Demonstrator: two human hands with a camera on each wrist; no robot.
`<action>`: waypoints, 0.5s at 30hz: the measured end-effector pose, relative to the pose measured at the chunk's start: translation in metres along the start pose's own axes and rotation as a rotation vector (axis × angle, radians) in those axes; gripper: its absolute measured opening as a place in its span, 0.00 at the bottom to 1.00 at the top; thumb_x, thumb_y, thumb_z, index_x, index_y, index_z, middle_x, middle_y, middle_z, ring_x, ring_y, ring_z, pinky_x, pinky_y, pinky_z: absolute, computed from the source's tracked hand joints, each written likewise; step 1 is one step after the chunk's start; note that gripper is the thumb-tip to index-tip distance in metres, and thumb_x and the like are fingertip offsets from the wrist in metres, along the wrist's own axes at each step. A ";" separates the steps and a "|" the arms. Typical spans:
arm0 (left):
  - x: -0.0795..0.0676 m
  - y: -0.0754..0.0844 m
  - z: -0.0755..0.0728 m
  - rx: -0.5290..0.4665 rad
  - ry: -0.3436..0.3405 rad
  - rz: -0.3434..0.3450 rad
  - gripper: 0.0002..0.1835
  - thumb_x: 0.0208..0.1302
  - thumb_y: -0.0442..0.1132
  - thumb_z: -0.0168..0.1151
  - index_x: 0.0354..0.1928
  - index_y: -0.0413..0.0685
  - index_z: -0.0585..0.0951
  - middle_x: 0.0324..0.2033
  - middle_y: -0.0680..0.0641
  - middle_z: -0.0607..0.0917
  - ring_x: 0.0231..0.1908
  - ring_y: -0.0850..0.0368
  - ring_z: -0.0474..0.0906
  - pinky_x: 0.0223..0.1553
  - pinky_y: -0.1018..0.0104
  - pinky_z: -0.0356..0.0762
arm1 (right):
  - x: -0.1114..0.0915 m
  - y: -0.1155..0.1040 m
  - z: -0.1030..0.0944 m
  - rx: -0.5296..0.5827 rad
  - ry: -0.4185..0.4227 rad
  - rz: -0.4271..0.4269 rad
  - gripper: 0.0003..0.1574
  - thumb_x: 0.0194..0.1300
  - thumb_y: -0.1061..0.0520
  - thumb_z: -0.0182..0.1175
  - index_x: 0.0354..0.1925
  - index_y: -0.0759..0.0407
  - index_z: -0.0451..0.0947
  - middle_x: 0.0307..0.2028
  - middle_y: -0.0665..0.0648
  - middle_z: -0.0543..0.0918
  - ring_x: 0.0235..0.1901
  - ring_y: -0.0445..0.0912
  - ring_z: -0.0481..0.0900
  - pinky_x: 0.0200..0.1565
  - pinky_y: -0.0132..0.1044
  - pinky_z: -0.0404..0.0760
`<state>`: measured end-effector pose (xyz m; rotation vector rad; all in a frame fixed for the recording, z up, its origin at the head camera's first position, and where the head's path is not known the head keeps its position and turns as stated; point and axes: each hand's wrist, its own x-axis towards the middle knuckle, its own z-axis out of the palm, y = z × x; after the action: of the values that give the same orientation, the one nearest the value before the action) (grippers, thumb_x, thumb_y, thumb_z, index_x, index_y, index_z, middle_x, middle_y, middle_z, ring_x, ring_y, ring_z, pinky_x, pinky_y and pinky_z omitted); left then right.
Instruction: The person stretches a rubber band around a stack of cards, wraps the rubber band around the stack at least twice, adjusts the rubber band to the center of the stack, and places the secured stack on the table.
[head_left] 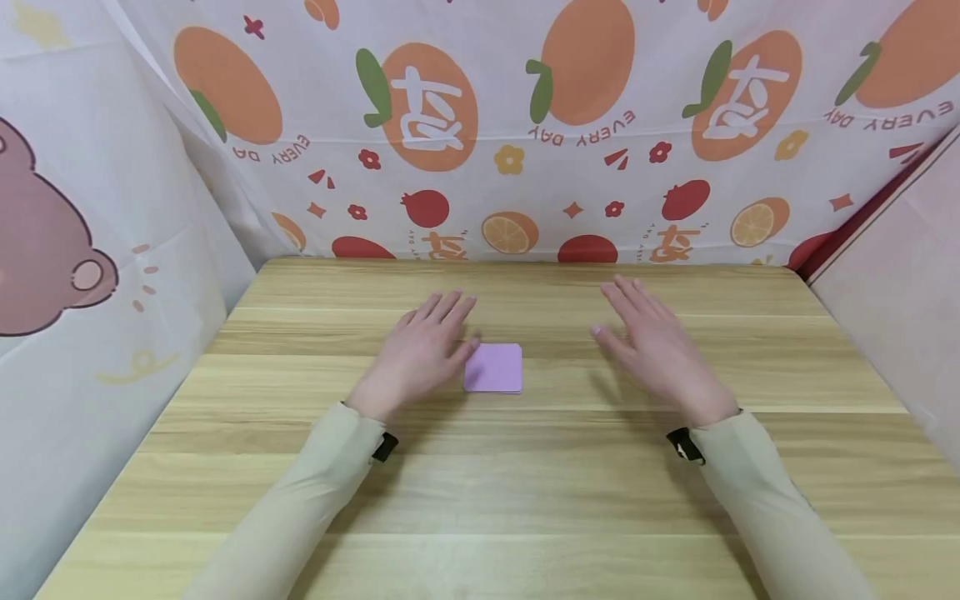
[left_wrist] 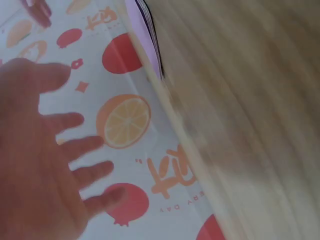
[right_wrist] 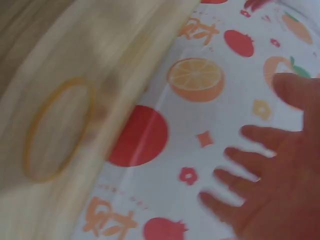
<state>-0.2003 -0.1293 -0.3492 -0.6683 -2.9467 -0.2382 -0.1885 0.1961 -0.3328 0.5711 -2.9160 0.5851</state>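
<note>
A small stack of lilac cards [head_left: 493,368] with rounded corners lies flat near the middle of the wooden table; its layered edge shows in the left wrist view. My left hand [head_left: 420,354] hovers just left of the stack, fingers straight, thumb over the stack's left edge in the head view. Well to the right, my right hand [head_left: 663,350] is held above the table with its fingers extended, and it holds nothing. A thin yellow loop [right_wrist: 91,105], resembling a rubber band, lies on the table in the right wrist view; I cannot make it out in the head view.
The wooden table [head_left: 540,483] runs back to a fruit-printed cloth [head_left: 510,158] hanging behind it. A white cloth with a bear print [head_left: 45,233] hangs at the left, and a pale panel [head_left: 900,275] stands along the right side.
</note>
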 end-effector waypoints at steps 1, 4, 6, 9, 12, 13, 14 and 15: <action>0.001 -0.002 0.000 -0.012 -0.002 0.017 0.35 0.67 0.60 0.46 0.72 0.58 0.54 0.70 0.48 0.55 0.69 0.46 0.48 0.63 0.43 0.54 | 0.001 0.003 0.001 0.035 0.008 -0.015 0.42 0.68 0.34 0.44 0.72 0.48 0.49 0.72 0.52 0.47 0.70 0.53 0.42 0.66 0.56 0.47; 0.003 -0.006 0.000 -0.059 -0.015 0.069 0.35 0.66 0.58 0.50 0.71 0.55 0.56 0.69 0.48 0.57 0.68 0.47 0.50 0.62 0.44 0.56 | 0.005 0.013 0.003 0.136 0.034 -0.048 0.39 0.68 0.38 0.50 0.71 0.47 0.54 0.70 0.52 0.54 0.68 0.53 0.50 0.65 0.55 0.52; 0.004 -0.009 -0.001 -0.094 -0.028 0.097 0.35 0.66 0.56 0.52 0.71 0.53 0.57 0.69 0.47 0.58 0.68 0.47 0.51 0.63 0.45 0.56 | 0.006 0.019 0.004 0.186 0.054 -0.068 0.36 0.67 0.42 0.53 0.69 0.46 0.57 0.68 0.53 0.59 0.67 0.52 0.54 0.64 0.54 0.55; 0.005 -0.013 -0.003 -0.154 -0.041 0.121 0.34 0.65 0.53 0.56 0.69 0.52 0.60 0.68 0.46 0.60 0.67 0.47 0.54 0.64 0.48 0.56 | 0.008 0.029 0.004 0.227 0.087 -0.088 0.33 0.66 0.47 0.57 0.67 0.44 0.62 0.65 0.51 0.65 0.65 0.50 0.59 0.63 0.53 0.59; 0.007 -0.015 -0.006 -0.221 -0.051 0.121 0.33 0.63 0.51 0.59 0.68 0.51 0.63 0.66 0.47 0.63 0.65 0.50 0.57 0.64 0.52 0.57 | 0.008 0.037 0.002 0.264 0.111 -0.083 0.29 0.64 0.50 0.60 0.63 0.44 0.68 0.62 0.49 0.69 0.63 0.48 0.63 0.60 0.52 0.64; 0.008 -0.015 -0.006 -0.241 -0.059 0.115 0.33 0.62 0.51 0.60 0.67 0.51 0.64 0.66 0.47 0.64 0.65 0.51 0.58 0.64 0.53 0.58 | 0.008 0.040 0.001 0.276 0.119 -0.076 0.28 0.64 0.50 0.60 0.62 0.44 0.70 0.61 0.49 0.71 0.61 0.48 0.65 0.59 0.51 0.65; 0.008 -0.016 -0.007 -0.263 -0.070 0.112 0.33 0.62 0.51 0.60 0.67 0.50 0.65 0.65 0.47 0.65 0.65 0.51 0.58 0.64 0.53 0.58 | 0.008 0.043 0.001 0.287 0.123 -0.066 0.26 0.64 0.51 0.61 0.60 0.45 0.71 0.59 0.49 0.72 0.60 0.48 0.67 0.58 0.51 0.67; 0.008 -0.017 -0.007 -0.280 -0.083 0.109 0.32 0.62 0.50 0.61 0.66 0.49 0.66 0.65 0.46 0.66 0.64 0.50 0.59 0.64 0.53 0.58 | 0.008 0.045 0.001 0.293 0.127 -0.060 0.24 0.64 0.52 0.61 0.58 0.46 0.73 0.58 0.49 0.73 0.59 0.47 0.68 0.57 0.51 0.68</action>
<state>-0.2146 -0.1419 -0.3432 -0.8899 -2.9708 -0.6352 -0.2133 0.2318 -0.3480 0.6245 -2.7022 1.0106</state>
